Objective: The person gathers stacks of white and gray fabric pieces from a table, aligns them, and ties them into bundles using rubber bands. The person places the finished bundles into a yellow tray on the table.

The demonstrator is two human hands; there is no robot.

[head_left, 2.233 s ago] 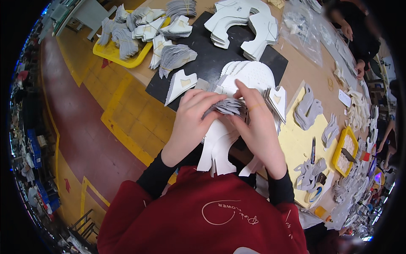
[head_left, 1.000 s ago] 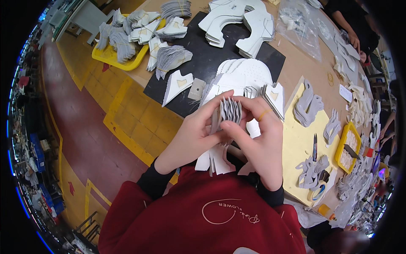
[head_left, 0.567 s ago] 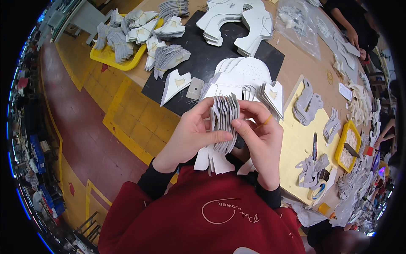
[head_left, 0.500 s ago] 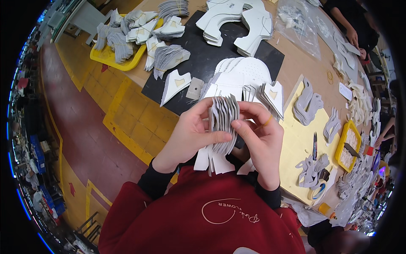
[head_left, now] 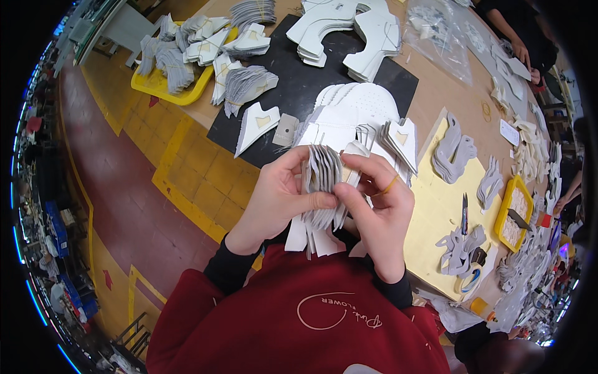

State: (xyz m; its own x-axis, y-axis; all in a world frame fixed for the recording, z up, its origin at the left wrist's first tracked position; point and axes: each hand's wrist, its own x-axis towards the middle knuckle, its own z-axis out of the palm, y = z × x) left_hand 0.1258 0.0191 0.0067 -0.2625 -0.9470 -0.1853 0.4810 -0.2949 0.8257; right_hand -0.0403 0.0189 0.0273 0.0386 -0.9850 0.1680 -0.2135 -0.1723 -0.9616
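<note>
Close to my chest, a stack of grey-and-white cut shoe pieces [head_left: 322,171] stands on edge with its layers fanned. My left hand [head_left: 278,194] is closed on the stack, thumb across the near side. My right hand [head_left: 387,215] pinches the stack's right edge between thumb and fingers, and a piece there stands apart from the rest. A yellow rubber band [head_left: 392,183] circles one right finger. Just beyond my hands lie white perforated shoe pieces [head_left: 356,103] and a small bundle of white pieces [head_left: 402,144]. Narrow white ends [head_left: 311,240] hang below the stack.
A yellow tray [head_left: 198,93] of bundled pieces stands far left beside a black mat [head_left: 280,68]. On the right are nippers [head_left: 465,213], a tape roll [head_left: 468,282], grey pieces [head_left: 453,149] and another yellow tray [head_left: 528,187]. Another person's hand [head_left: 521,53] works at far right.
The stack has shifted slightly left and spread at its right side. My right fingers have drawn a piece away from the others, showing its flat face. My left hand keeps its hold.
</note>
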